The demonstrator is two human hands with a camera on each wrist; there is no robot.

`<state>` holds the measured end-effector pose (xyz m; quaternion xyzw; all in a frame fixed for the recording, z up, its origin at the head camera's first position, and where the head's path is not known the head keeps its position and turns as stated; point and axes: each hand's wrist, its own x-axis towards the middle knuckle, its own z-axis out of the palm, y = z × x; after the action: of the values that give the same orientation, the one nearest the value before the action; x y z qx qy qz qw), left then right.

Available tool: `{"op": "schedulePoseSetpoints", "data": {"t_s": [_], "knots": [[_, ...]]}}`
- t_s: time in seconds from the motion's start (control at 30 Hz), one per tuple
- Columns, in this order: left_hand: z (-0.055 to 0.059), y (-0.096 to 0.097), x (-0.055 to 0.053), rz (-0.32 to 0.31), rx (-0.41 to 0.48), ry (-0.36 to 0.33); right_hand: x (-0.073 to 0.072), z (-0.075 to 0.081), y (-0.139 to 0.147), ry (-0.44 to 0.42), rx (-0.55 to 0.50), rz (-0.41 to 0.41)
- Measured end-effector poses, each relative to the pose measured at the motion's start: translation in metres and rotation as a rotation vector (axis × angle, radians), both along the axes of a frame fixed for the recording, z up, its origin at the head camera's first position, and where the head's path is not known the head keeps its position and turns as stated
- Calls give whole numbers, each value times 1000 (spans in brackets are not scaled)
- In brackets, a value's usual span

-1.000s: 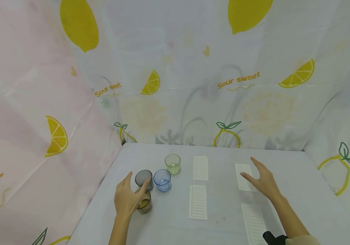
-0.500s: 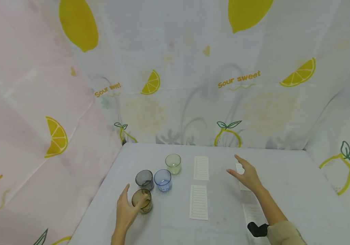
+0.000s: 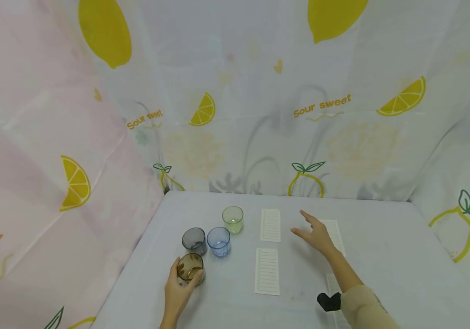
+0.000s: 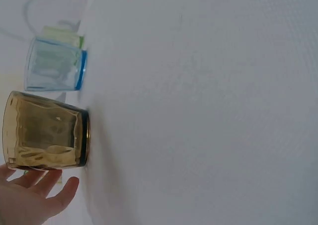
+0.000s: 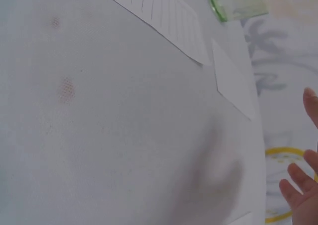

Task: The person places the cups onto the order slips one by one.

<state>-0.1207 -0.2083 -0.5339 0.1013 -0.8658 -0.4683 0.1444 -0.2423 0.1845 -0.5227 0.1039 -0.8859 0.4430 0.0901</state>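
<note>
My left hand (image 3: pixel 178 292) holds an amber-brown glass (image 3: pixel 191 267) on the white table, thumb on its near right side, fingers at its left. Seen in the left wrist view, the amber glass (image 4: pixel 47 133) stands upright, with the fingertips at its side and the thumb out of sight. Just behind it are a grey glass (image 3: pixel 194 241) and a blue glass (image 3: pixel 219 242); farther back stands a green glass (image 3: pixel 232 220). My right hand (image 3: pixel 314 235) hovers above the table by the paper cards, fingers and thumb spread, holding nothing.
Several white lined paper cards lie on the table: two in the middle, a back one (image 3: pixel 270 225) and a front one (image 3: pixel 266 272), and more at the right, partly hidden by my right arm (image 3: pixel 343 269). A lemon-print cloth (image 3: pixel 235 151) encloses the table.
My left hand has moved down from beside the grey glass and closed around the amber glass. The right hand has moved left, off the back right card. The glasses stay where they were.
</note>
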Motion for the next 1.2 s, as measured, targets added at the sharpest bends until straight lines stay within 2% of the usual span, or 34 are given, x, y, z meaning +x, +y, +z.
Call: {"op": "schedulePoseSetpoints", "data": {"t_s": [0.17, 0.37, 0.67, 0.97, 1.2], "knots": [[-7, 2, 2, 16, 72, -32, -8, -11, -7, 56, -2, 34], [-14, 1, 3, 22, 97, -2, -18, -17, -15, 149, 15, 77], [-17, -1, 3, 47, 107, 53, -32, -19, -30, -5, 24, 126], [-16, -2, 3, 39, 150, 48, -40, -20, -41, 8, 123, 134], [-21, -3, 2, 56, 184, 59, -44, -27, -41, -62, 195, 181]]}}
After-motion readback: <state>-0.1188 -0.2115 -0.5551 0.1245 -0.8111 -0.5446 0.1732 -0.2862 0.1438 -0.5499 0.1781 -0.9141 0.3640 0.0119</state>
